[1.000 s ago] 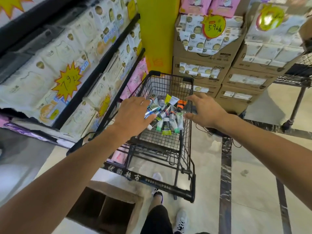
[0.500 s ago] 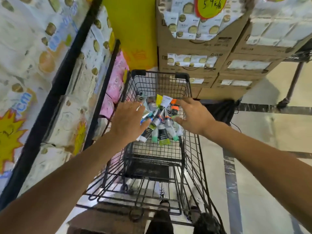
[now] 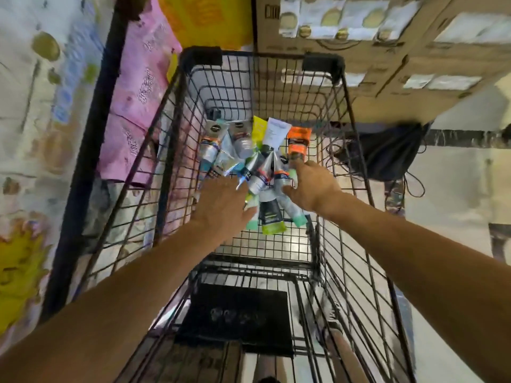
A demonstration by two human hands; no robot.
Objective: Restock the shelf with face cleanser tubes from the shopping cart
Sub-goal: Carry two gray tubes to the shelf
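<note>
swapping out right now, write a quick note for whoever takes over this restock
Left hand: reaching into the shopping cart, fingers at the near edge of the tube pile; grip not clear.
Right hand: on the pile's right side, fingers among the tubes beside the orange tube; grip not clear.
All tubes in view lie heaped in the cart basket.
Done: no tube lifted out.
Left: pick up tubes and place them on the shelf.

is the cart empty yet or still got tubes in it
Not empty. A pile of tubes lies in the cart, with the left hand and right hand reaching into it.
</note>
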